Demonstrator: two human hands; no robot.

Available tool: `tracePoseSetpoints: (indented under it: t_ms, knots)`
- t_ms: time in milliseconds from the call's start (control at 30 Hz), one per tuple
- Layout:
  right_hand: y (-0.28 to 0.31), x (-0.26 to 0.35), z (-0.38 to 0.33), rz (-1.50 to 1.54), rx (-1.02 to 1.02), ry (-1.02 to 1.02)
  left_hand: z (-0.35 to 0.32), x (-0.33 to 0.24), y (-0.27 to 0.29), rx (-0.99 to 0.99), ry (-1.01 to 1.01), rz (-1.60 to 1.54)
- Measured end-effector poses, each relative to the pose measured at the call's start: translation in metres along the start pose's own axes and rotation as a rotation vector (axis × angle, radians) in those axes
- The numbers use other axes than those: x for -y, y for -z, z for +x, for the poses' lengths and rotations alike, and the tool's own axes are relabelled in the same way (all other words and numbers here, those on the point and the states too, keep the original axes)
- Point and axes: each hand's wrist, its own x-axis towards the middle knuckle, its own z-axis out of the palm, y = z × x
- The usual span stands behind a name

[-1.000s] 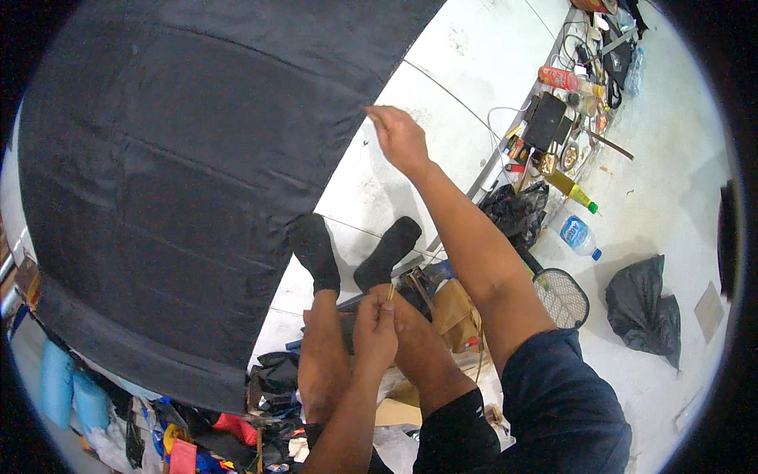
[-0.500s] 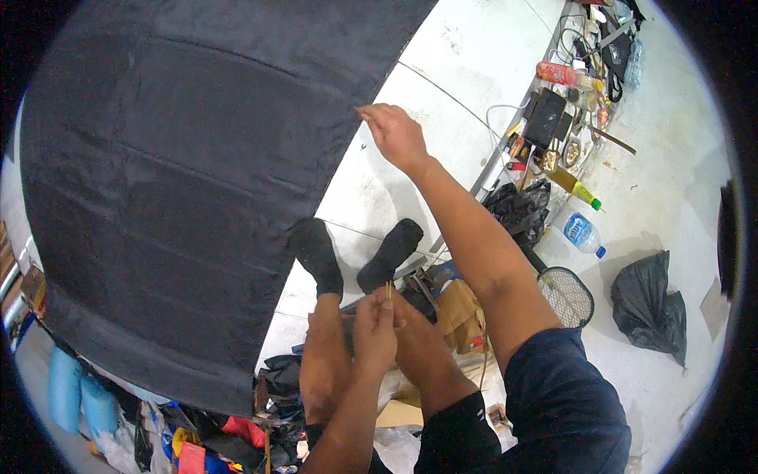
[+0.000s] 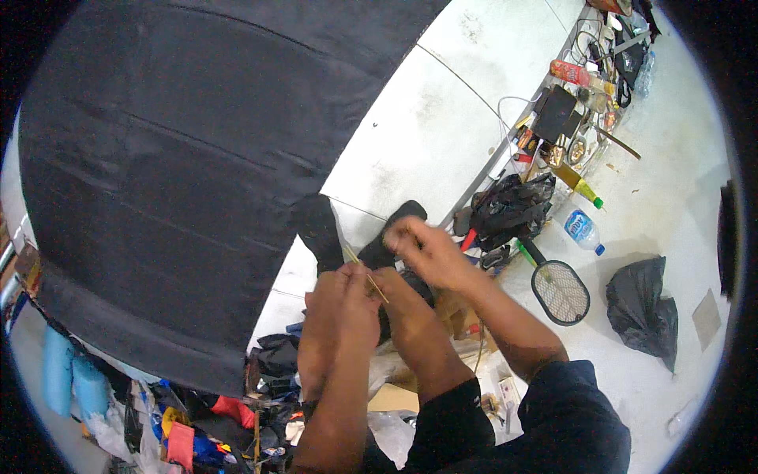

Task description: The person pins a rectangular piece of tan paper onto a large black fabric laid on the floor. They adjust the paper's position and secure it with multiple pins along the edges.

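My left hand point(image 3: 354, 291) is closed over my knees, gripping a few thin yellowish sticks point(image 3: 379, 290) that poke out past the fingers. Just to the right and slightly above it is my right hand point(image 3: 426, 251), its fingers blurred by motion, so I cannot tell whether anything is in them. A large black cloth point(image 3: 174, 182) spreads over the left side, its edge running diagonally beside my feet. One black-socked foot point(image 3: 320, 229) stands at the cloth's edge, and the other sock is partly hidden behind my right hand.
White tiles point(image 3: 426, 118) border the cloth. On the right lie a racket-shaped swatter point(image 3: 560, 292), a water bottle point(image 3: 583, 229), a black plastic bag point(image 3: 643, 304) and a cluttered row with a black box point(image 3: 557, 114). Colourful bundles point(image 3: 181, 438) fill the lower left.
My right hand has come back from the cloth's edge toward my left hand. The sticks in my left hand now lie at a slant. The view has shifted slightly.
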Motion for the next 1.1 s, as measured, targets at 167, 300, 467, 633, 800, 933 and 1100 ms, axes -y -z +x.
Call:
tracePoseSetpoints:
  t_ms: [167, 300, 467, 633, 800, 933, 1100]
  knots:
    - [-0.012, 0.028, -0.038, 0.086, 0.125, -0.206, 0.001, -0.006, 0.005, 0.079, 0.068, -0.068]
    - [-0.024, 0.032, -0.045, 0.070, 0.091, -0.160, 0.001, -0.004, 0.010, 0.040, -0.057, 0.189]
    - [-0.031, 0.027, -0.052, 0.048, -0.014, -0.187, 0.015, 0.010, 0.026, -0.021, -0.212, 0.558]
    - [-0.019, 0.051, -0.045, -0.026, 0.103, -0.337, 0.008, 0.002, 0.015, -0.010, -0.145, 0.375]
    - [-0.028, 0.029, -0.032, -0.088, 0.004, -0.121, 0.005, 0.000, 0.008, -0.068, -0.239, 0.349]
    - [-0.022, 0.032, -0.005, -0.078, 0.069, -0.019, 0.008, 0.002, 0.013, -0.237, -0.303, 0.208]
    - [0.000, 0.012, 0.057, -0.269, -0.202, 0.008, 0.011, 0.005, 0.006, -0.267, -0.315, 0.212]
